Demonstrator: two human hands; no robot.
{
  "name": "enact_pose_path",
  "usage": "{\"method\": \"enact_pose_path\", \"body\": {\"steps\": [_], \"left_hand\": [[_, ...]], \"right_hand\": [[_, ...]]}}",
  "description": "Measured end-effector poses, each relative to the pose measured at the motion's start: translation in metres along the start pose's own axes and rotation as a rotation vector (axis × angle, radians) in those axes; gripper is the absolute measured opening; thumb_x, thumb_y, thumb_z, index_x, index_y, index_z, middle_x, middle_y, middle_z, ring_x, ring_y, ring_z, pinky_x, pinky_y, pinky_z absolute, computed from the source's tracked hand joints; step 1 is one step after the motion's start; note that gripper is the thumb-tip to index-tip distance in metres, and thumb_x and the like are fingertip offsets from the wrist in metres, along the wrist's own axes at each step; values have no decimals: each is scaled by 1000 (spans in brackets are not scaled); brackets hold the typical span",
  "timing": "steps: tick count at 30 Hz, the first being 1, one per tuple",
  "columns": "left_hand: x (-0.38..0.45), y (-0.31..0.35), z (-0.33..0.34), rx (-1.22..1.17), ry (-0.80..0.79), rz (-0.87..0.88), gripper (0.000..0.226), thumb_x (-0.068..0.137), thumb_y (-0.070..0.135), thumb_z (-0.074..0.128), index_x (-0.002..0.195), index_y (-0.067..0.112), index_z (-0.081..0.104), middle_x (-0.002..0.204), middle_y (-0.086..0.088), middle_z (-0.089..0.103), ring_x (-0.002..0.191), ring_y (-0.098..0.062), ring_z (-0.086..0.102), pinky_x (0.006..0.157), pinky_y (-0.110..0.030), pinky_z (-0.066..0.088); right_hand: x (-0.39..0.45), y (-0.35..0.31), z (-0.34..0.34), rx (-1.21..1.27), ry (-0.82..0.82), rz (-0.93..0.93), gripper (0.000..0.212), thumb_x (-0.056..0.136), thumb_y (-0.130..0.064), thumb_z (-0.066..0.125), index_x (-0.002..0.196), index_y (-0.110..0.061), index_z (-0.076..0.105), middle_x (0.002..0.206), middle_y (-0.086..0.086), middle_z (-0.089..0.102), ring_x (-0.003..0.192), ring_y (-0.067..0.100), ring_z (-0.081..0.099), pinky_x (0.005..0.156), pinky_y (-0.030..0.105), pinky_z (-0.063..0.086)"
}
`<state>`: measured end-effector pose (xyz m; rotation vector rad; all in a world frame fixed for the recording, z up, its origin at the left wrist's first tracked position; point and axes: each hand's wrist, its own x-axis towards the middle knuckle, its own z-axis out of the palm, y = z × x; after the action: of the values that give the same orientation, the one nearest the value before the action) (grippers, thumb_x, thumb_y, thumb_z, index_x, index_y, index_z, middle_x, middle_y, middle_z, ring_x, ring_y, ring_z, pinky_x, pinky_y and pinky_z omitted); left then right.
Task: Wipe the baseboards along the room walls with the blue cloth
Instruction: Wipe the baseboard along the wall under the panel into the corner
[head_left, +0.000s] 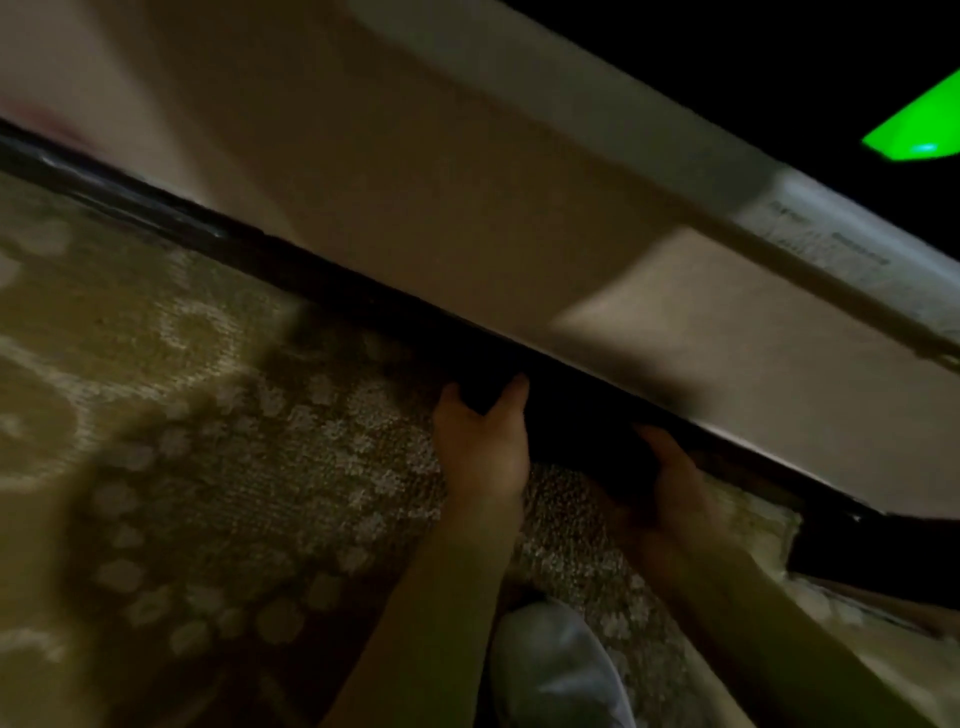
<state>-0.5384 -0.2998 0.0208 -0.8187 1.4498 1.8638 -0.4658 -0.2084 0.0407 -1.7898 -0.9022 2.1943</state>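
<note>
The picture is dim and blurred. A dark baseboard (322, 270) runs diagonally from upper left to lower right, where the pale wall (441, 197) meets the carpet. A cloth (587, 452), nearly black in this light, lies against the baseboard between my hands. My left hand (480, 441) grips its left end, thumb and fingers curled over the edge. My right hand (675, 483) holds the right end, its fingers partly hidden in shadow.
Patterned olive carpet (208, 441) covers the floor to the left and below. My knee in light fabric (556, 670) rests on it near the bottom. A white ledge (675, 150) crosses the wall above. A green light (919, 124) glows at the upper right.
</note>
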Motion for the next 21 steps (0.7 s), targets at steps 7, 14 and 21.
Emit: {"method": "enact_pose_path", "body": {"steps": [7,14,21], "left_hand": [[40,55,-48,-147,220,186,44,92,17,71,131,12,51,89,15,51,85,-9,59,76,-23,52],[39,34,-49,-35,-1,113,56,84,16,77,135,15,54,122,-2,66,104,-20,66,94,-39,56],[7,26,-90,-101,-200,8,31,88,10,71,114,26,63,118,-5,68,106,-26,66,100,-49,52]], "right_hand": [[8,44,85,-40,-76,71,32,93,-16,63,125,-9,62,116,13,69,93,24,67,51,28,55],[16,37,46,39,-137,-60,39,92,-18,59,130,-8,62,121,15,70,101,26,69,72,34,58],[-12,45,29,-18,-228,-69,37,94,-18,56,130,-11,59,123,14,67,103,29,65,86,39,52]]}}
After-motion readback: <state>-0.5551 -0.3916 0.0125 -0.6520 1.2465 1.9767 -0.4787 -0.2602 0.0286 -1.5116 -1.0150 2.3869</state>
